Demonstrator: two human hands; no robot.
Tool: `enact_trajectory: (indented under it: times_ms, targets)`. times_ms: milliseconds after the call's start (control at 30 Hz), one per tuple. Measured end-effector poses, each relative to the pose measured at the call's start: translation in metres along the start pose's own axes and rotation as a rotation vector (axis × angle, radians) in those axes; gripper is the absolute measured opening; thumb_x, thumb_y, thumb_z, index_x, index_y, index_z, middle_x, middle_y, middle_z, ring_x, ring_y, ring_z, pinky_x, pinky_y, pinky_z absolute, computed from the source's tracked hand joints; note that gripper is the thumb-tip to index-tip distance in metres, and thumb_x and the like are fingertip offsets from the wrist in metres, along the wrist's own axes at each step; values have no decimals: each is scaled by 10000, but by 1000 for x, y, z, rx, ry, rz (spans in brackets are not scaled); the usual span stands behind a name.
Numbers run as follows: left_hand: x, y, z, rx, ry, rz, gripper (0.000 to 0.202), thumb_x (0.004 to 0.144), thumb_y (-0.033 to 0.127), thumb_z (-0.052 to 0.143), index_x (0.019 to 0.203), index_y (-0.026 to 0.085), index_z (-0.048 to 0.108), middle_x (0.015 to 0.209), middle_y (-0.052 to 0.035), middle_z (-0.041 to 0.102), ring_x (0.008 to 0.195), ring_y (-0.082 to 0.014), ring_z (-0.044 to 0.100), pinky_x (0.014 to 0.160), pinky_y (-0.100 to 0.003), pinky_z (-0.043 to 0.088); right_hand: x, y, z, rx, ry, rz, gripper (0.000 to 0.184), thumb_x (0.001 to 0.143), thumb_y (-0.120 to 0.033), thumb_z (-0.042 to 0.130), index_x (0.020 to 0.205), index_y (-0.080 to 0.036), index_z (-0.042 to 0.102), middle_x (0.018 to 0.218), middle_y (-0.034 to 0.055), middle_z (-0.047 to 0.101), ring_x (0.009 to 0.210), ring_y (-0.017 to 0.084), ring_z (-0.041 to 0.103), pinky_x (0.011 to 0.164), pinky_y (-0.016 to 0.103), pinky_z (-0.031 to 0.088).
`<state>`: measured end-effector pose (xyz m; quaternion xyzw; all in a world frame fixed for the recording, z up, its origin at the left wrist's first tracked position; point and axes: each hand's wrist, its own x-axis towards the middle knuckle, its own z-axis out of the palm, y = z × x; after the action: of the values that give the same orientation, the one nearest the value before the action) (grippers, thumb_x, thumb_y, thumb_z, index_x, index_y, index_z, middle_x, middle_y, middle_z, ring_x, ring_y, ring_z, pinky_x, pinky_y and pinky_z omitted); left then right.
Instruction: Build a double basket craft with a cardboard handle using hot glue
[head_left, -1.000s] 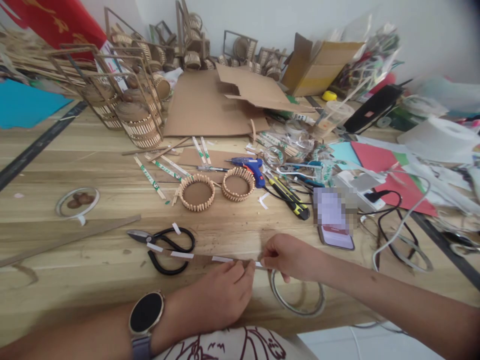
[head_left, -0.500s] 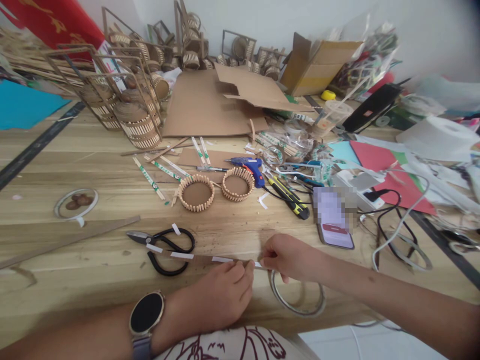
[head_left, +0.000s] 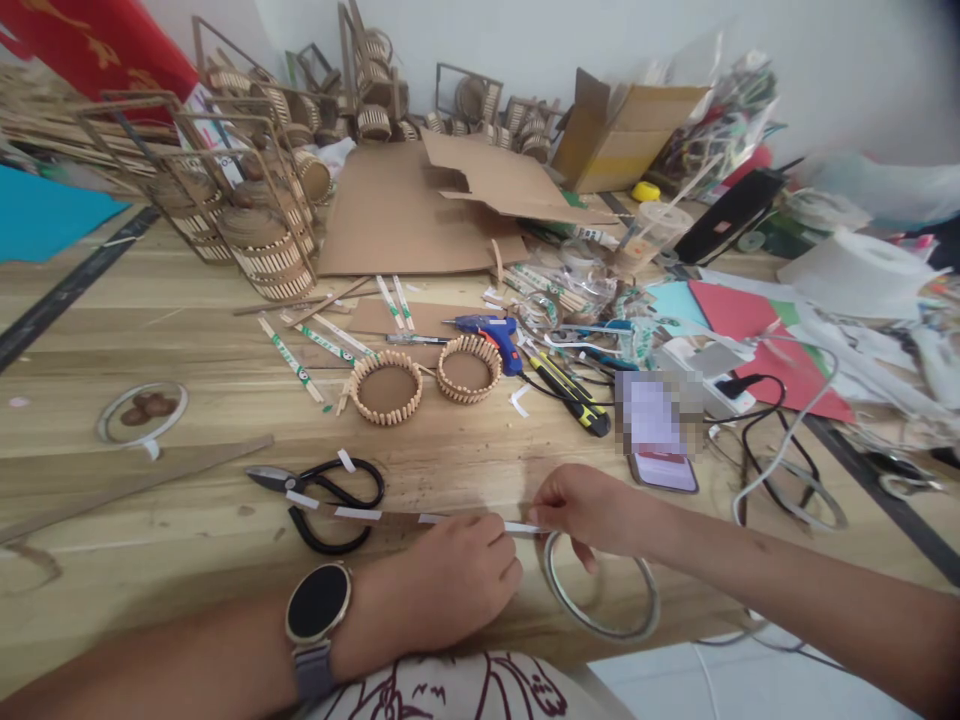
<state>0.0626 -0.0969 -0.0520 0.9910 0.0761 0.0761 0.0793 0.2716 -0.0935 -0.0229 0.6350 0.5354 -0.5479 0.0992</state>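
Pinching with thumb and forefinger of the right hand a short white tape end, drawn level with the table top. Remaining fingers curled under, loosely together, above the rim of a tape roll. Pressing down with the fingertips of the left hand, held close together and bent flat, on the near end of a narrow cardboard strip; probably held so to stop the strip from sliding against the pull from the other side. Left thumb hidden behind the knuckles, contact with the strip not possible to tell. Worn on the left wrist, a round black watch.

Lying flat on the wooden table, the strip, stretched leftward from between both hands, dotted along its length with small white tape pieces, and crossing over the handles of black scissors. Laid flat at the table edge, partly under the right hand, the tape roll, likely for short reach.

Further out, well apart from both hands: two small round stick-walled baskets side by side, a blue glue gun just behind them, a yellow-black utility knife to the right. Beyond the right wrist, a phone.
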Motion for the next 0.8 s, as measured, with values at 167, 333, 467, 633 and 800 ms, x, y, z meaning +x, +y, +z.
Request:
enact_trajectory:
  times_ms: [167,333,467,633,800]
  targets:
    - [-2,-1,0,5,30,2,104,918,169,582,816,147,574,803,-47,621,786,-207,526,623,-323,441,-2,-1,1,6,-6,-5,286,836,-310,534,584,-176,516,551,-25,585,381,66,508,402,175,277]
    - [-3,-1,1,5,42,5,100,915,168,587,820,145,568,820,-51,619,807,-206,524,626,-322,440,-8,-2,-3,-37,25,43,233,815,-239,527,598,-167,567,616,2,654,376,65,498,403,172,326]
    - [-3,-1,1,-1,13,7,96,925,155,566,830,150,557,832,-50,616,812,-207,522,622,-322,445,-16,1,-8,-57,71,98,198,798,-247,558,621,-169,598,624,10,670,371,74,477,389,190,331]
    - [0,0,-3,35,-24,5,71,940,146,525,873,151,546,836,-53,614,795,-210,526,612,-327,453,-19,3,-8,-86,95,80,184,784,-235,569,608,-181,567,562,-22,577,406,93,496,390,205,328]
    - [-1,2,1,70,-19,-18,77,942,138,507,998,119,556,872,-69,619,802,-213,536,604,-324,460,-15,1,-7,-164,116,93,170,780,-232,573,617,-184,575,539,-34,522,432,110,525,409,216,349]
